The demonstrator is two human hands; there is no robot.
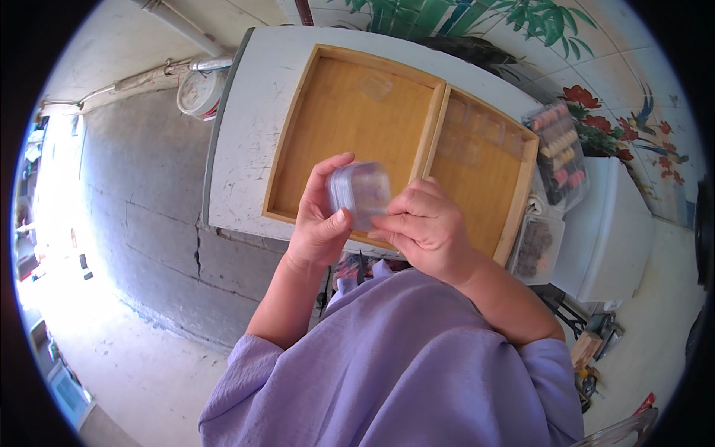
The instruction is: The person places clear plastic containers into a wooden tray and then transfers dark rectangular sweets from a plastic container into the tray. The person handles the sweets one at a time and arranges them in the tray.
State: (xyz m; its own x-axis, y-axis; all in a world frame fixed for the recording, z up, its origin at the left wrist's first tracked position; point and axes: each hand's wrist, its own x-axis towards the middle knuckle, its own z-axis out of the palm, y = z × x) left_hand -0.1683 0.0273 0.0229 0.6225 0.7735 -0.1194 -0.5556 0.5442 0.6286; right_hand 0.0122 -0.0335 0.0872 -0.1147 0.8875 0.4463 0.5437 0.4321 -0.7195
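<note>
A stack of clear plastic containers (357, 190), blurred at its right side, is held above the larger wooden tray (357, 139). My left hand (324, 215) wraps around the stack's left side, thumb in front. The fingertips of my right hand (427, 226) pinch the stack's lower right edge. One small clear plastic container (376, 88) lies near the far edge of the larger tray. Several similar clear containers (469, 128) sit in the far part of the smaller wooden tray (469, 207), which adjoins the larger one on the right.
Both trays rest on a scratched white table (246, 128). Right of them are a clear box of coloured spools (558, 151), a translucent container with dark contents (537, 246) and a white cabinet (603, 223). A lidded bucket (200, 95) is beyond the table's left edge.
</note>
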